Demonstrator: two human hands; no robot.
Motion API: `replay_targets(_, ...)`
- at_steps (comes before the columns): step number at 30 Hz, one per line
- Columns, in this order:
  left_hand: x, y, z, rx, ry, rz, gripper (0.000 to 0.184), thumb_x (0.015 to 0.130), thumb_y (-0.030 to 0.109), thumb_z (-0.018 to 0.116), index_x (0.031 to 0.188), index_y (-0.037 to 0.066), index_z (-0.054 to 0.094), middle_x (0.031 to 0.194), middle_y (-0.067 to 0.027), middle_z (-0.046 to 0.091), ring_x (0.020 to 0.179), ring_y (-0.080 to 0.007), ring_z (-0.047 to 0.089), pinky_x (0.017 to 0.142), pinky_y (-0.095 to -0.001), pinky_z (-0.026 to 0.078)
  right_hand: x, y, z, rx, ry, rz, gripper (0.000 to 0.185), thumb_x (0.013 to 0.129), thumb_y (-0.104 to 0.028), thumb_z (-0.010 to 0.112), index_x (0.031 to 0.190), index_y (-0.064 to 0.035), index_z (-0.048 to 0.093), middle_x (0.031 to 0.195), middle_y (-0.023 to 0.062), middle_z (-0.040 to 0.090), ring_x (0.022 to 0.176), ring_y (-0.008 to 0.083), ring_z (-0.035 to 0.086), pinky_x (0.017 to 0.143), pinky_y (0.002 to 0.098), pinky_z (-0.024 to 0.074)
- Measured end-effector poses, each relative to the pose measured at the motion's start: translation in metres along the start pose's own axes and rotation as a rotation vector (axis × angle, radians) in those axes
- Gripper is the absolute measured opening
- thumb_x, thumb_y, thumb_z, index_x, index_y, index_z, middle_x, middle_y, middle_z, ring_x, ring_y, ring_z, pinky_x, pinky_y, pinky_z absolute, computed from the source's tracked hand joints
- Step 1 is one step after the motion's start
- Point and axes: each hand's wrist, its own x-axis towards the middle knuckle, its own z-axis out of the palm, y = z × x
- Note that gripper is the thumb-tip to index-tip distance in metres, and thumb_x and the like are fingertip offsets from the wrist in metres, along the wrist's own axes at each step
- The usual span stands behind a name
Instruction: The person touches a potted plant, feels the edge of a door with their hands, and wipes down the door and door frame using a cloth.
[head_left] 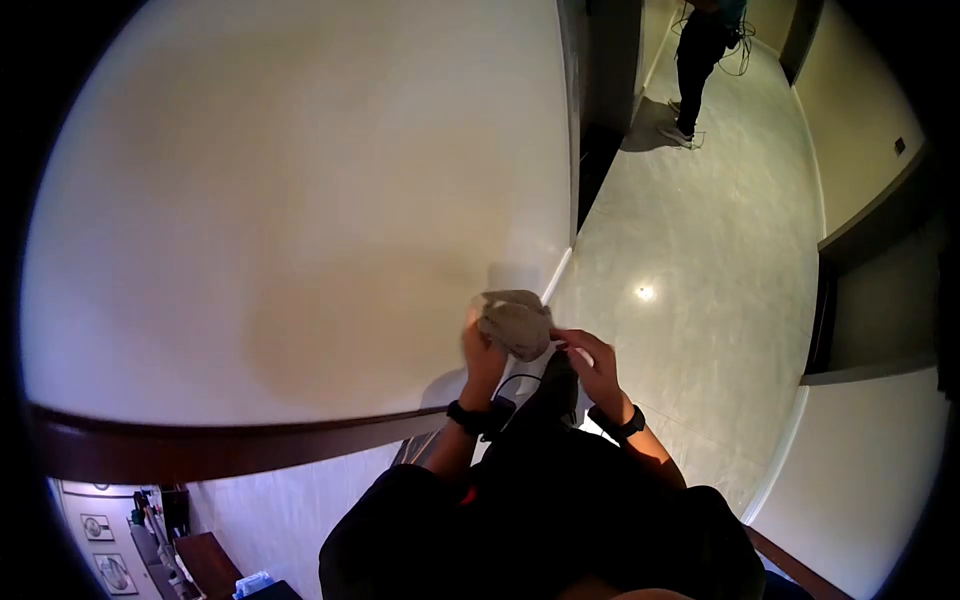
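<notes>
A bunched grey-beige cloth [518, 324] is held up in front of my body, near the foot of the pale wall. My left hand [483, 350] grips the cloth at its left side, with the fingers partly behind it. Close to the cloth's lower right edge is my right hand [592, 360], its fingers bent and drawn together; what they hold, if anything, is too small to tell. Each wrist wears a black band. A dark cable loops below the cloth, between my wrists.
A pale wall [300, 200] fills the left side, with a dark brown trim [200, 450] along it. The shiny corridor floor [700, 250] runs ahead on the right. A person [698, 60] with cables stands farther up the corridor. Furniture and framed pictures show at the lower left.
</notes>
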Motion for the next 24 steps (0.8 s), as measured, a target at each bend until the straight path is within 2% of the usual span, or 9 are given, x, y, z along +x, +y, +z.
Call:
replay_targets(2, 0.027, 0.015, 0.018, 0.072, 0.039, 0.058, 0.028, 0.078, 0.0, 0.049, 0.106, -0.001, 0.053, 0.098, -0.0117, 0.059, 0.091, -0.0211, 0.059, 0.076, -0.0297, 0.046, 0.009, 0.016, -0.01, 0.185, 0.205, 0.617, 0.046, 0.081, -0.012, 0.06, 0.124, -0.0042, 0.048, 0.098, 0.015, 0.063, 0.077, 0.024, 0.064, 0.065, 0.0298, 0.05)
replay_targets(3, 0.036, 0.022, 0.025, 0.096, -0.003, 0.096, 0.029, 0.077, 0.001, 0.052, 0.106, 0.0, 0.053, 0.098, -0.0121, 0.06, 0.092, -0.0217, 0.059, 0.078, -0.03, 0.046, 0.012, 0.029, -0.013, 0.173, 0.156, 0.683, 0.056, 0.083, -0.015, 0.059, 0.134, -0.0089, 0.037, 0.093, 0.0146, 0.065, 0.074, 0.0241, 0.065, 0.064, 0.0317, 0.0505)
replay_targets(8, 0.088, 0.017, 0.049, 0.323, -0.038, 0.308, 0.042, 0.074, 0.012, 0.065, 0.112, 0.001, 0.051, 0.102, -0.0127, 0.058, 0.096, -0.024, 0.057, 0.083, -0.0331, 0.045, 0.075, 0.101, -0.03, -0.128, -0.277, 0.384, 0.049, 0.085, -0.022, 0.055, 0.132, -0.0152, 0.04, 0.079, 0.0148, 0.065, 0.068, 0.0301, 0.064, 0.062, 0.0361, 0.0506)
replay_targets(10, 0.106, 0.008, 0.055, 0.103, -0.025, 0.226, 0.046, 0.075, 0.01, 0.065, 0.117, 0.001, 0.047, 0.108, -0.0125, 0.055, 0.101, -0.0227, 0.055, 0.085, -0.0333, 0.044, 0.107, 0.12, -0.047, -0.387, -0.435, 0.371, 0.044, 0.085, -0.024, 0.054, 0.128, -0.0184, 0.045, 0.075, 0.016, 0.062, 0.065, 0.0323, 0.062, 0.058, 0.0375, 0.0494)
replay_targets(15, 0.15, 0.011, 0.083, 0.293, 0.102, 0.17, 0.053, 0.072, -0.003, 0.063, 0.122, 0.005, 0.045, 0.119, -0.0087, 0.049, 0.106, -0.0186, 0.05, 0.085, -0.0296, 0.042, 0.191, 0.16, -0.116, -0.337, -0.733, 0.193, 0.037, 0.087, -0.017, 0.047, 0.124, -0.0158, 0.05, 0.063, 0.0137, 0.06, 0.054, 0.0268, 0.061, 0.049, 0.0343, 0.0476)
replay_targets(16, 0.154, 0.02, 0.093, 0.393, 0.2, 0.211, 0.044, 0.07, -0.005, 0.062, 0.112, 0.004, 0.05, 0.107, -0.0086, 0.055, 0.094, -0.018, 0.054, 0.078, -0.028, 0.044, 0.199, 0.157, -0.133, -0.302, -0.829, 0.223, 0.038, 0.088, -0.014, 0.044, 0.125, -0.0137, 0.05, 0.062, 0.0143, 0.06, 0.054, 0.0244, 0.061, 0.048, 0.0319, 0.0473)
replay_targets(19, 0.166, 0.042, 0.07, 0.434, 0.236, 0.153, 0.033, 0.069, -0.005, 0.061, 0.1, 0.002, 0.053, 0.09, -0.0074, 0.057, 0.081, -0.0159, 0.056, 0.069, -0.0272, 0.044, 0.223, 0.172, -0.112, 0.029, -0.769, 0.365, 0.04, 0.091, -0.014, 0.036, 0.13, -0.012, 0.045, 0.062, 0.0085, 0.06, 0.049, 0.0139, 0.056, 0.045, 0.0265, 0.0459)
replay_targets(22, 0.18, 0.052, 0.076, 0.433, 0.203, 0.187, 0.026, 0.067, -0.005, 0.061, 0.092, 0.0, 0.054, 0.077, -0.0063, 0.054, 0.071, -0.0181, 0.056, 0.061, -0.0291, 0.044, 0.245, 0.184, -0.125, 0.112, -0.517, 0.246, 0.04, 0.095, -0.027, 0.036, 0.13, -0.0105, 0.045, 0.06, 0.0125, 0.06, 0.047, 0.0157, 0.057, 0.049, 0.0305, 0.0472)
replay_targets(24, 0.189, 0.053, 0.08, 0.62, 0.111, 0.257, 0.029, 0.063, -0.007, 0.059, 0.091, 0.001, 0.055, 0.08, -0.006, 0.054, 0.07, -0.0218, 0.055, 0.06, -0.0298, 0.045, 0.254, 0.21, -0.131, 0.24, -0.279, 0.157, 0.044, 0.094, -0.035, 0.04, 0.118, 0.0, 0.053, 0.085, 0.0118, 0.063, 0.074, 0.016, 0.061, 0.064, 0.0286, 0.0485)
